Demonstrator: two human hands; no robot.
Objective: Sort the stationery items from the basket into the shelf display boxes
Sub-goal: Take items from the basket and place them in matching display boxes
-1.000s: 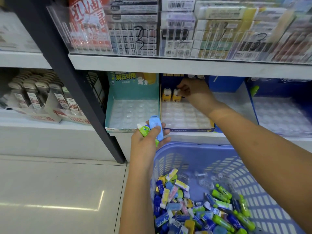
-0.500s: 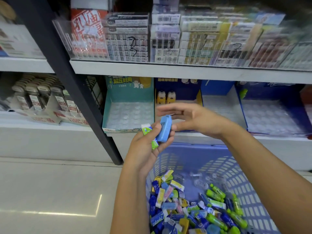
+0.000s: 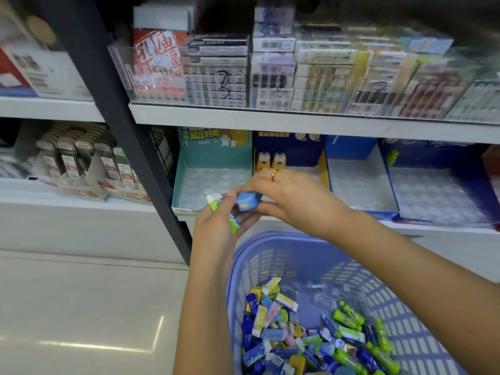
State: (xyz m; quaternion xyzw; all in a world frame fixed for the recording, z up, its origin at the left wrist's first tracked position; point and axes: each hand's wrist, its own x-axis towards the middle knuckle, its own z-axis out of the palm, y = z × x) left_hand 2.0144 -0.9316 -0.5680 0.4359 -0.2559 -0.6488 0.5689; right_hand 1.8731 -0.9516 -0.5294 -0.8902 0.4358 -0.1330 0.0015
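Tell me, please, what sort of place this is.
Probably a stationery shop aisle: white shelves carry barcoded packs behind a clear guard, printed display boxes stand below, and a lilac basket holds loose small stationery items.

Shelf [image 3: 438, 229] w/ display boxes [image 3: 215, 158]

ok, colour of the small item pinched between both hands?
Light blue, pale patch on its end; the item shows best in head view.

Perforated purple plastic basket [image 3: 270, 255], glossy tiled floor [image 3: 81, 307], clear bubbled plastic lining the cardboard display boxes [image 3: 213, 158].
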